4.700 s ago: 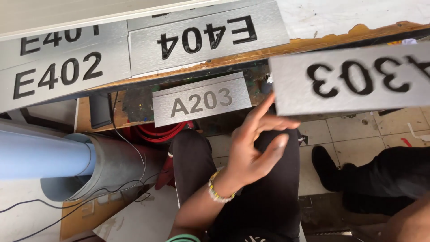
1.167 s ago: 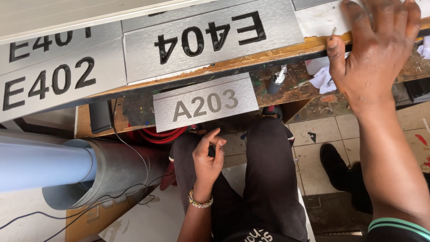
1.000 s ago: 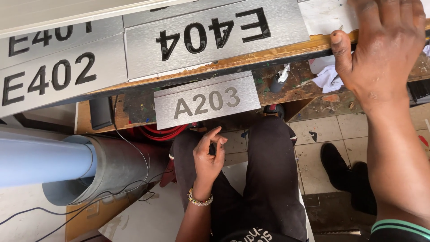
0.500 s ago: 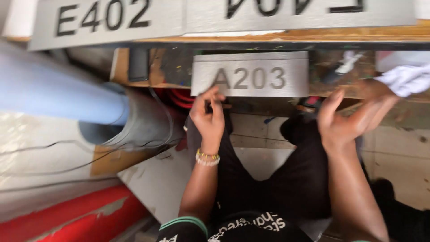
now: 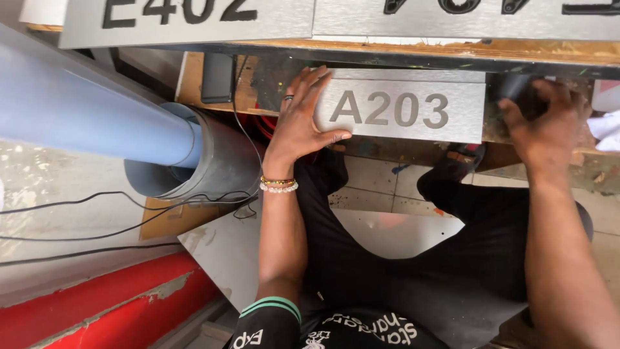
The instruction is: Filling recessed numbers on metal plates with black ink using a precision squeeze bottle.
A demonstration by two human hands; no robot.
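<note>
Brushed metal sign plate [image 5: 400, 110], rough wooden bench edge [image 5: 413, 48]

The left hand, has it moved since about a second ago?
Yes. The left hand rose from the lap to the small grey sign plate on the shelf, and now presses flat on its left end.
</note>
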